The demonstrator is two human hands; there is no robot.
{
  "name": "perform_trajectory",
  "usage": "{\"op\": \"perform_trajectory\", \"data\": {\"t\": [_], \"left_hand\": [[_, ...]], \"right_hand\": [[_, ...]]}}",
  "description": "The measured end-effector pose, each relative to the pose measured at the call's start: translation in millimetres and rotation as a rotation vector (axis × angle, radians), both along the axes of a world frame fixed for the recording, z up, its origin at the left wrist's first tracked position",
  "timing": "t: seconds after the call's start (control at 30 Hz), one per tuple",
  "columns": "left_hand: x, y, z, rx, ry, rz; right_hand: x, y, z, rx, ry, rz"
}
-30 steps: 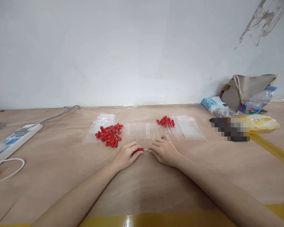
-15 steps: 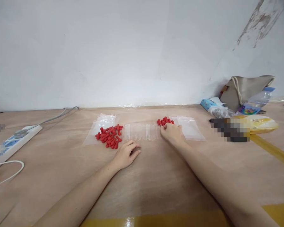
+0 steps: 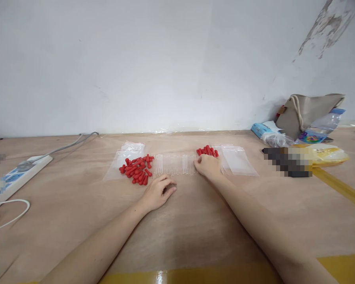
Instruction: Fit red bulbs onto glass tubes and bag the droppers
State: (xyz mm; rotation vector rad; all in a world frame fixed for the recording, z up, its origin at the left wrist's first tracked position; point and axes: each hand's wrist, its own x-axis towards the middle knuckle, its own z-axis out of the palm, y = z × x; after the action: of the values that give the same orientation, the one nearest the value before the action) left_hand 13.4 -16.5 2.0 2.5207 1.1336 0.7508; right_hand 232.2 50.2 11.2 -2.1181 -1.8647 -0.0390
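Observation:
A row of thin clear dropper tubes point(image 3: 173, 165) lies side by side in the middle of the table. Left of it is a loose pile of red rubber dropper bulbs point(image 3: 139, 169), partly on a clear zip bag point(image 3: 114, 167). My left hand point(image 3: 159, 192) rests on the table just below the tubes, fingers loosely bent and thumb apart, holding nothing. At the right end of the row, my right hand point(image 3: 208, 165) has its fingers closed and turned down; whatever they grip is hidden. Just beyond it sits a smaller group of red bulbs point(image 3: 207, 150).
More flat zip bags point(image 3: 239, 161) lie right of my right hand. Farther right are a blue tissue pack point(image 3: 258, 129), a grey bag point(image 3: 309, 112) and a yellow-white packet point(image 3: 328, 155). A power strip point(image 3: 26, 175) with cables lies at left. A wall stands behind the table.
My right hand has shifted left, from beside the small group of red bulbs to the right end of the tube row. My left hand stays in place.

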Motion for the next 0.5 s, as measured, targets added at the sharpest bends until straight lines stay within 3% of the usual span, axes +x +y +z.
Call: {"op": "perform_trajectory", "data": {"t": [0.13, 0.33, 0.5], "left_hand": [[0.0, 0.3, -0.1, 0.111, 0.038, 0.073], [-21.1, 18.1, 23.1, 0.394, 0.205, 0.562], [-50.4, 37.6, 35.5, 0.366, 0.327, 0.786]], "right_hand": [[-6.3, 2.3, -1.2, -0.06, -0.007, -0.015], [-8.0, 3.5, -2.1, -0.091, 0.0, -0.033], [-9.0, 1.8, -0.3, -0.089, 0.006, -0.035]]}}
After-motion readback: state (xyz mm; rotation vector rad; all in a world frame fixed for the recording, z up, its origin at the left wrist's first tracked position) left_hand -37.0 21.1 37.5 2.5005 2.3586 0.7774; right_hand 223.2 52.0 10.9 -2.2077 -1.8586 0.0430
